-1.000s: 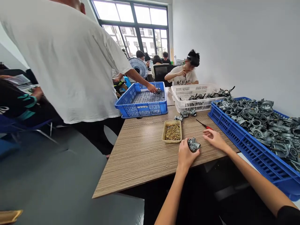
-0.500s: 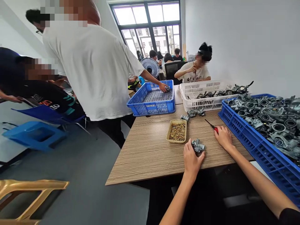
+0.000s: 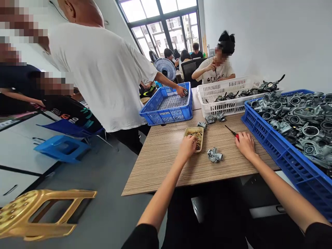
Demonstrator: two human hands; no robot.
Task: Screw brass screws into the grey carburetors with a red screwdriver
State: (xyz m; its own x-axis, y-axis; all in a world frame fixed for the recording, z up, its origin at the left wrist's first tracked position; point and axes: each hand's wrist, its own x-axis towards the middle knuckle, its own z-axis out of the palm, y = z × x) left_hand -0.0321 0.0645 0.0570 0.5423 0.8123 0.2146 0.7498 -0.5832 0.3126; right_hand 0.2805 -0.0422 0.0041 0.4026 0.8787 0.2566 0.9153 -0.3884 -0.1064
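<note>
Two hands: both worked low on the wooden table [image 3: 160, 155], near its front edge.
Change: the left hand [image 3: 187, 147] had let go of the small metal carburettor [image 3: 214, 155] it gripped a second earlier and moved to the tan tray of brass screws [image 3: 196, 135], fingers curled into it; whether it pinched a screw could not be told.
Carburettor: lay free on the table, between the hands, just right of the tray.
Right hand: the right hand [image 3: 244, 144] rested on the red-handled screwdriver [image 3: 231, 131], fingers closed loosely over the handle.
Meaning: a screw looked next to be fetched for the part.
Around: blue crate of carburettors [image 3: 275, 145] at the right edge; white basket [image 3: 228, 93] and blue basket [image 3: 166, 107] at the far edge, where a standing person's hand [image 3: 181, 91] reached in.
Obstruction: none between the hands and the part.
</note>
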